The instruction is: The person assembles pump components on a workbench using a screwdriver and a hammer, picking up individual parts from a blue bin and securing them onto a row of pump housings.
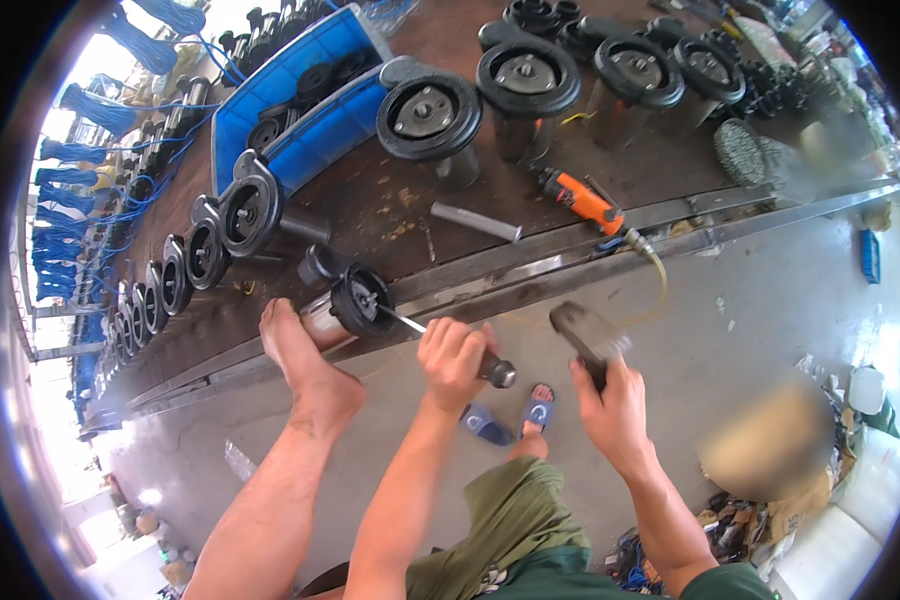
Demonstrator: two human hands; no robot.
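My left hand (452,360) is closed around a screwdriver (500,374); its metal shaft reaches into the open end of a pump (362,298) with a black round rim and a silver cylinder body. The pump lies on its side at the bench edge. My bare left foot (288,335) presses against its cylinder. To the right, my right hand (615,400) grips a hammer (592,338) by its handle, blurred by motion and held apart from the screwdriver's butt end.
The brown workbench (370,215) carries a metal tube (476,221), an orange air tool (582,201) with a hose and a blue crate (315,150) of black parts. Similar pumps (428,115) stand behind; others line the left. A slipper (485,424) lies on the floor.
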